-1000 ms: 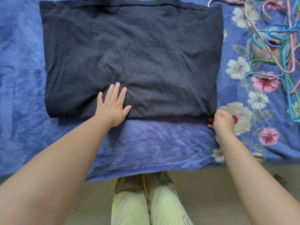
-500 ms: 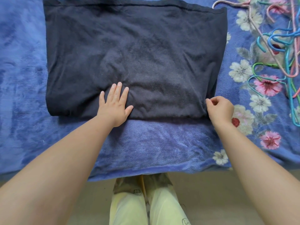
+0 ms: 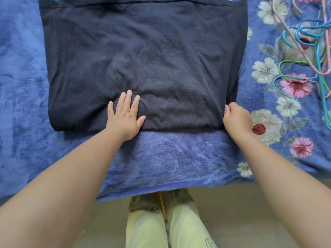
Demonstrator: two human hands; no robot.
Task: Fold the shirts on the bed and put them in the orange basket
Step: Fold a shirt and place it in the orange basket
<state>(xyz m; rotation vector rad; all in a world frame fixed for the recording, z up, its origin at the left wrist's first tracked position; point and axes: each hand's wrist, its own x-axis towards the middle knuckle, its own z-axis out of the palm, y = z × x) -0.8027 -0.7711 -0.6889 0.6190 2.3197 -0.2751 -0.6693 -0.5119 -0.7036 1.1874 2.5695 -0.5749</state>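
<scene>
A dark shirt (image 3: pixel 143 59) lies on the bed (image 3: pixel 170 158) near its front edge; the left hand (image 3: pixel 125 117) presses flat, while the right hand (image 3: pixel 236 117) pinches its side.

No text, label, brand name, number or sign can be read anywhere in the head view. The only marks that come close are small dark line drawings on the pale yellow trousers (image 3: pixel 172 228) — one near the upper left leg, one at the lower right — and they are outline doodles, not letters or figures. The dark shirt (image 3: pixel 143 56) carries no print or tag that shows.
</scene>
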